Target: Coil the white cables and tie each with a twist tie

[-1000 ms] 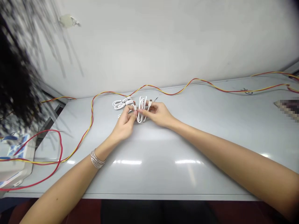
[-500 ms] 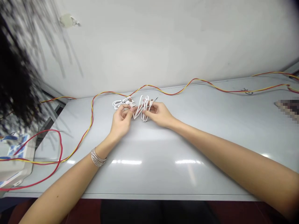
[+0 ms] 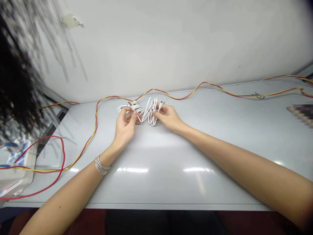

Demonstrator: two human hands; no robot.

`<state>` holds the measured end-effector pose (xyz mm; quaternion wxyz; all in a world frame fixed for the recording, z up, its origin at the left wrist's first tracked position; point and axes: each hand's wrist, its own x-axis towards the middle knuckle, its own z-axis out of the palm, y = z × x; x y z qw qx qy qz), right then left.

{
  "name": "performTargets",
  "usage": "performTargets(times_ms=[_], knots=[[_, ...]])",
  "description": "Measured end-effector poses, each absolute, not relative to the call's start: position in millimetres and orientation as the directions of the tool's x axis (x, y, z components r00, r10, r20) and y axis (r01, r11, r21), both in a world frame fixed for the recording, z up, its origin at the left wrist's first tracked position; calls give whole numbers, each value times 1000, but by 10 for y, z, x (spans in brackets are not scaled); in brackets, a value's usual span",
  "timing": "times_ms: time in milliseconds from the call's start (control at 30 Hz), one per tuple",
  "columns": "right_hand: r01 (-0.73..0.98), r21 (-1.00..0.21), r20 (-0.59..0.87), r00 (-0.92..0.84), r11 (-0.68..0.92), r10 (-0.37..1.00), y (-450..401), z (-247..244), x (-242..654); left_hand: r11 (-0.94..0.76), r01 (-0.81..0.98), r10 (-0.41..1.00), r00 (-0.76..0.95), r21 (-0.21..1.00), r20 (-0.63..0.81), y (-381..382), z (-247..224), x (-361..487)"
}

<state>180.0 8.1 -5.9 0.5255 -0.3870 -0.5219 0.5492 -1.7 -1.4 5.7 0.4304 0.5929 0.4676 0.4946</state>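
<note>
A tangle of thin white cable [image 3: 149, 112] lies on the table, looped and coiled, with a small connector end [image 3: 160, 105] showing near its right side. My left hand [image 3: 125, 125] pinches the cable's left part between thumb and fingers. My right hand [image 3: 166, 117] holds the cable's right loops near the connector. The fingers of both hands hide parts of the cable. A silver multi-strand bracelet [image 3: 101, 165] circles my left wrist.
A twisted red and yellow wire [image 3: 176, 98] runs along the back of the pale grey table [image 3: 195, 182] and down its left side. A white and blue plastic device [image 3: 14, 169] sits at the far left. Blurred dark hair [image 3: 14, 71] covers the upper left.
My left hand has moved slightly left and turned more upright. The white loops have spread upward and shifted a little right with my right hand.
</note>
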Motion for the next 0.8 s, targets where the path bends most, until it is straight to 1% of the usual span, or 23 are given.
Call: performTargets(times_ms=[167,267,467,533,667,733,800], knots=[[-119,-985,145,-140,129,979,73,-69,1797,-233,127,971,86,964,223,-13,59,-2],[-129,-981,166,-171,145,971,65,-62,1798,-244,120,968,95,962,234,-9,55,8],[-131,-978,191,-243,163,951,31,-30,1806,-295,201,952,139,934,271,-20,48,5],[-134,-976,206,-274,174,940,22,-25,1812,-339,253,939,148,906,310,-34,51,-1],[-140,-981,176,-321,137,931,21,-23,1828,-456,359,890,206,814,408,-70,72,-22],[-156,-982,152,-334,105,930,24,-21,1833,-458,400,888,236,794,394,-83,82,-34],[-183,-981,132,-354,70,926,26,-15,1835,-431,413,902,233,803,364,-87,86,-39]])
